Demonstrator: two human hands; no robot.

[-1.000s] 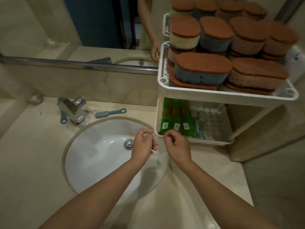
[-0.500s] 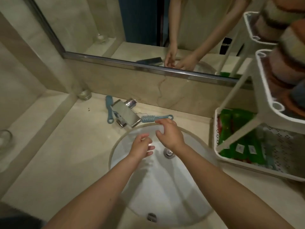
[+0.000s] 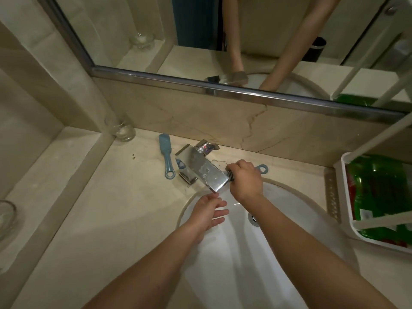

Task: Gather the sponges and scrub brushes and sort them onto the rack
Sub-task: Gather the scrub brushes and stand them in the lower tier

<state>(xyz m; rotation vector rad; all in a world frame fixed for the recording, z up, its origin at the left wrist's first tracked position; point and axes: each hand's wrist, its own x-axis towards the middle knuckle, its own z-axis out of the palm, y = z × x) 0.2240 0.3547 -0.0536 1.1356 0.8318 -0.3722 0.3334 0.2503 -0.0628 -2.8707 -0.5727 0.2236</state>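
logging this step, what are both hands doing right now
Left hand: open, holding nothing, above the sink.
Right hand: closed around the blue scrub brush beside the faucet.

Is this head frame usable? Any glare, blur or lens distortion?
Head view: dim, yellowish light; mirror trim bows from wide-angle distortion; glare on the faucet; right hand gripping the scrub brush is readable but slightly soft; rack is cropped at the right edge.

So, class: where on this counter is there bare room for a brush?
Free: the counter left of the sink, up to the side ledge; the strip between sink and rack. Crowded: around the tap, where a blue brush lies and the right hand grips a second brush.
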